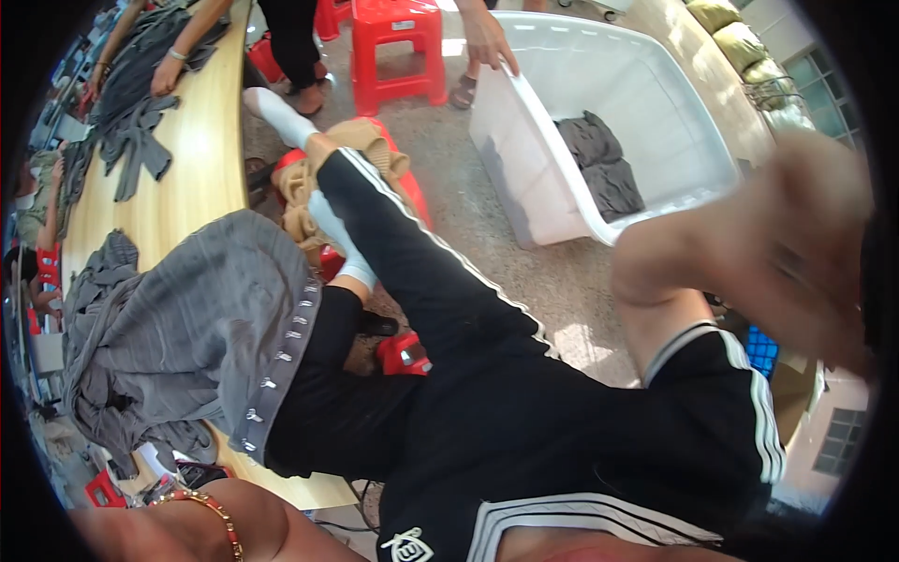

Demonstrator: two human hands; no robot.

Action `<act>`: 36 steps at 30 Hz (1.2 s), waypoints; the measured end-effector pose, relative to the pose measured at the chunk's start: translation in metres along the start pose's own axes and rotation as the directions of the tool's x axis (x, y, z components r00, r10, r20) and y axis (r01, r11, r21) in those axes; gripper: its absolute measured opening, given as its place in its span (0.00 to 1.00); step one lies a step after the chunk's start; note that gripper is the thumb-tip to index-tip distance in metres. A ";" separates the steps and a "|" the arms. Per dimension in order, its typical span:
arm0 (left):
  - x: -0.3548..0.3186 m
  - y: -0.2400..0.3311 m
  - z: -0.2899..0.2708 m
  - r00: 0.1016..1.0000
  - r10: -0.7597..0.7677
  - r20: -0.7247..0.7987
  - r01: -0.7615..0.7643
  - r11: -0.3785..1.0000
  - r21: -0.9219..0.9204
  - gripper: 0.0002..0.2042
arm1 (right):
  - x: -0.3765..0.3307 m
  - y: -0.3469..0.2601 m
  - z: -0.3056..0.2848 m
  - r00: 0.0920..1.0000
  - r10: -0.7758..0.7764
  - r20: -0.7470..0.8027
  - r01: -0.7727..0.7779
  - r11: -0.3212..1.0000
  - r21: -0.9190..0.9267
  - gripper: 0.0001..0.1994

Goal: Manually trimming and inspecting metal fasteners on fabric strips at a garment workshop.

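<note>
My left wrist, with a beaded bracelet, lies at the bottom left edge; its fingers are out of sight. Just above it a grey garment with a band of metal snaps hangs over the wooden table's edge onto my lap. I wear black shorts with white stripes. One leg in a white sock rests on a red stool with a tan cloth. At the right is a large blurred skin-coloured shape; I cannot tell if it is my right hand or a knee.
A big white plastic tub holds folded dark grey garments; another person's hand grips its rim. More grey clothes lie on the table under other people's hands. Red stools stand on the speckled floor.
</note>
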State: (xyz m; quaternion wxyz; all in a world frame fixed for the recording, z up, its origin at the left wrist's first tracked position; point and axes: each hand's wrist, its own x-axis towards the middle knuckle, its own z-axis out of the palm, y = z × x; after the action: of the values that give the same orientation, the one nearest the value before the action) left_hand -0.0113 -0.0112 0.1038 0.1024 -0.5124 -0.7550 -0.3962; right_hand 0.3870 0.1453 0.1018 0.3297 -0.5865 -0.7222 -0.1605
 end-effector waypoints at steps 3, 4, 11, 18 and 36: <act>0.014 0.002 0.008 0.998 0.031 -0.056 -0.035 0.997 -0.069 0.08 | 0.015 -0.003 -0.004 0.995 -0.044 -0.093 0.044 0.999 -0.001 0.10; 0.014 0.004 0.007 0.994 0.032 -0.103 -0.039 0.997 -0.067 0.08 | 0.025 -0.004 0.002 0.988 -0.075 -0.135 0.080 0.996 0.029 0.10; 0.004 0.014 0.015 0.872 0.022 -0.488 -0.044 0.998 -0.035 0.08 | 0.116 -0.024 0.052 0.828 -0.289 -0.480 0.419 0.888 0.188 0.09; -0.021 0.029 -0.015 0.893 0.001 -0.450 0.010 1.000 0.022 0.09 | 0.106 -0.032 0.055 0.822 -0.331 -0.464 0.503 0.804 0.317 0.09; -0.004 0.061 -0.019 0.959 0.139 -0.245 -0.184 0.968 -0.170 0.10 | 0.047 0.008 -0.016 0.816 -0.309 -0.489 0.490 0.818 0.301 0.08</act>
State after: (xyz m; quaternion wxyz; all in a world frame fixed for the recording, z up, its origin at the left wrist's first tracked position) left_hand 0.0380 -0.0173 0.1447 0.1721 -0.5304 -0.6518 -0.5139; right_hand 0.3951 0.1723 0.1430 0.5507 -0.2855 -0.7602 -0.1932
